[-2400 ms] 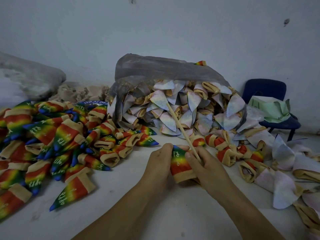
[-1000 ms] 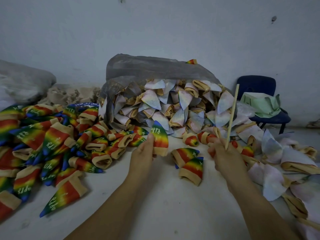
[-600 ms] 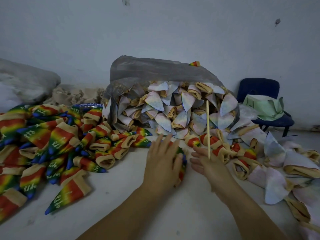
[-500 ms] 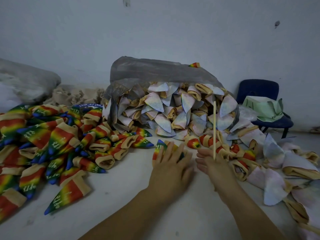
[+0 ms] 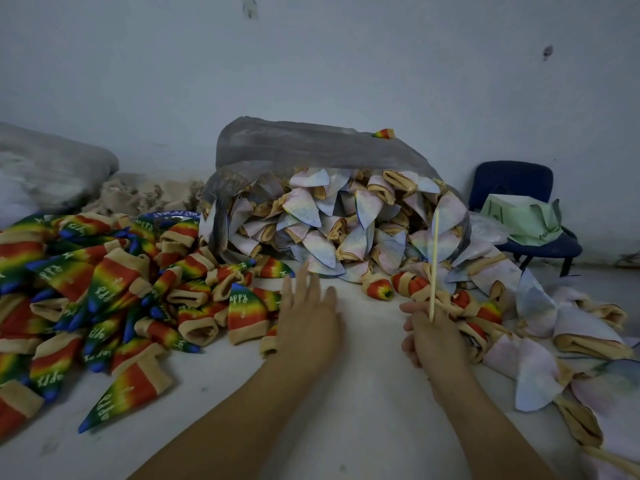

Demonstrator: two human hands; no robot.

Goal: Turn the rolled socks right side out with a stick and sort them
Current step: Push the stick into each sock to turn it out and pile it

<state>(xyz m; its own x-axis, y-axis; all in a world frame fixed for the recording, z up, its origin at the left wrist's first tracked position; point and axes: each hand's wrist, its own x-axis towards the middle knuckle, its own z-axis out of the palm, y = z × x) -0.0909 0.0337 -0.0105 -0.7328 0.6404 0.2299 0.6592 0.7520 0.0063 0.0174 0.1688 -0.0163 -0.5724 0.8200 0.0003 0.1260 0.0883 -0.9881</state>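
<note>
A grey see-through plastic bag lies on its side at the back of the white table, mouth toward the person. It is packed with pale inside-out socks folded to points, with tan cuffs. More of these spill from the mouth to the right, and the nearest are cut off at the edge. One small rolled sock in rainbow colours sits on top of the bag. Left of the bag a wide heap of rainbow socks with white lettering covers the table, cut off at the left edge. The left hand is wide open, fingers straight and spread, with nothing in it. It is at the right fringe of that heap, just beside a flat sock. A tan cuff peeks out at the hand's left side; whether the palm touches it cannot be told. The right hand is curled round the lower end of the stick, which stands almost upright in front of the bag's mouth, its bottom tip lost among the fingers. Just past that hand lie a few rolled red socks. At far right a blue chair bears a pale green bundle that is hard to identify. A grey sack at far left is blurred and partly out of frame.
</note>
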